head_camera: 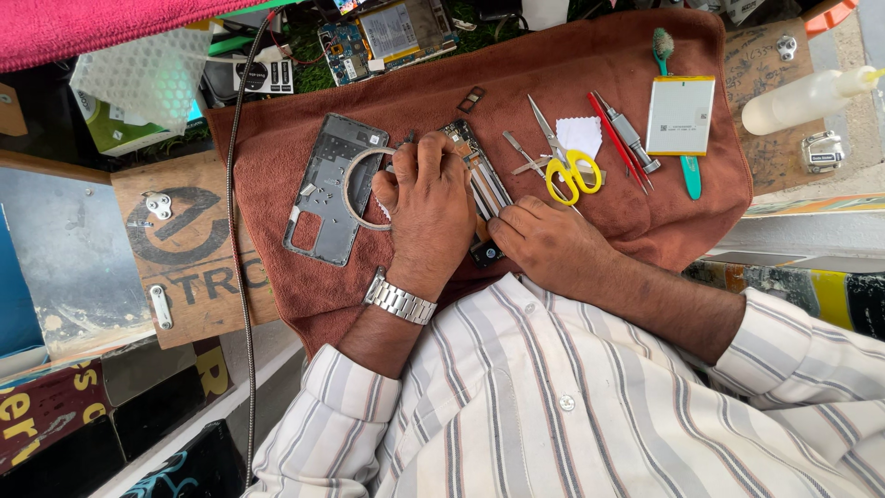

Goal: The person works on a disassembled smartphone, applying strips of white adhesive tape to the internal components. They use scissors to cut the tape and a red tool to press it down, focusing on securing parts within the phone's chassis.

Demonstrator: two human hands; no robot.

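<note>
The phone (479, 180) lies opened on the brown towel (590, 65) that covers the desk (184, 249), roughly at the towel's centre.

Left hand (426, 207): rests over the phone's upper left part, fingers curled and pressing down on it. A metal watch (399, 302) sits on the wrist. What the fingertips pinch is hidden; it may be a small tool.

Right hand (546, 242): lies just beside the phone's right edge, fingers bent, fingertips touching the frame. Whether it grasps anything cannot be told from this view.

Items left of the phone:
- Grey back cover (324, 198), lying flat, inner face up.
- Tape roll (361, 189), resting partly on the cover and touching the left hand.

Items right of the phone, all on the towel:
- Tweezers (521, 155), just beside the phone.
- Yellow-handled scissors (564, 161), blades pointing away from the person.
- White cloth piece (581, 134), near the scissor blades.
- Red tool (616, 138) and metal screwdriver (629, 134), side by side.
- Battery (680, 115), flat, lying across a teal toothbrush (678, 111).

A small black frame part (471, 99) lies well above the phone. A white bottle (811, 100) lies off the towel at the right.
</note>
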